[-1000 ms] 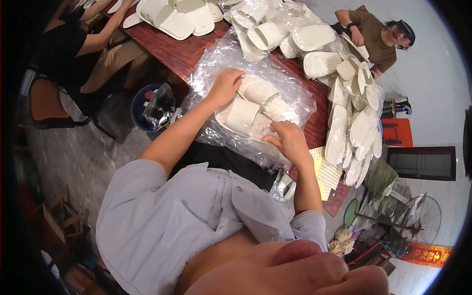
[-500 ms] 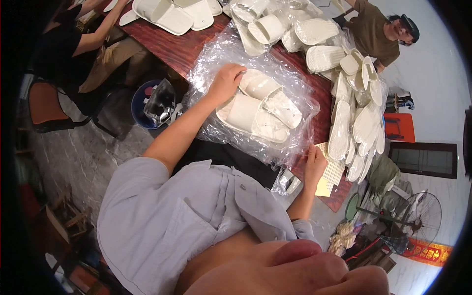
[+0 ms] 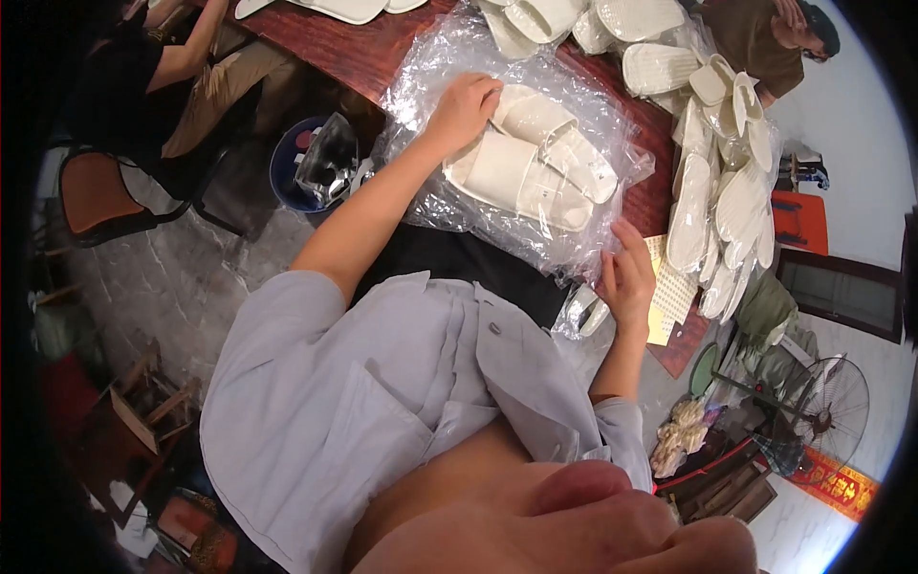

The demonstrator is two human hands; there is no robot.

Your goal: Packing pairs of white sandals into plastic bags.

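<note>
A pair of cream-white slippers (image 3: 492, 170) lies side by side, with clear plastic bags (image 3: 416, 81) around and under them on the dark red table. My left hand (image 3: 462, 115) rests at the far left end of the pair, its fingers curled together; what they pinch, plastic or slipper edge, is hidden. My right hand (image 3: 631, 279) is beside the right edge of the plastic, thumb and fingers apart, with nothing seen between them. Just right of it, a sheet of small stickers (image 3: 672, 292) lies on the table corner.
Bagged white slippers (image 3: 736, 206) are heaped along the right and far table edges (image 3: 660, 124). A blue bin (image 3: 287, 177) stands by the left side, near a chair (image 3: 93, 196). Co-workers sit at left (image 3: 186, 72) and far right (image 3: 755, 43). A fan (image 3: 824, 411) stands at right.
The view has shifted, so the table sits higher in the picture. My right hand's fingers have spread from a closer pinch at the plastic's edge. My left hand keeps its place by the slippers.
</note>
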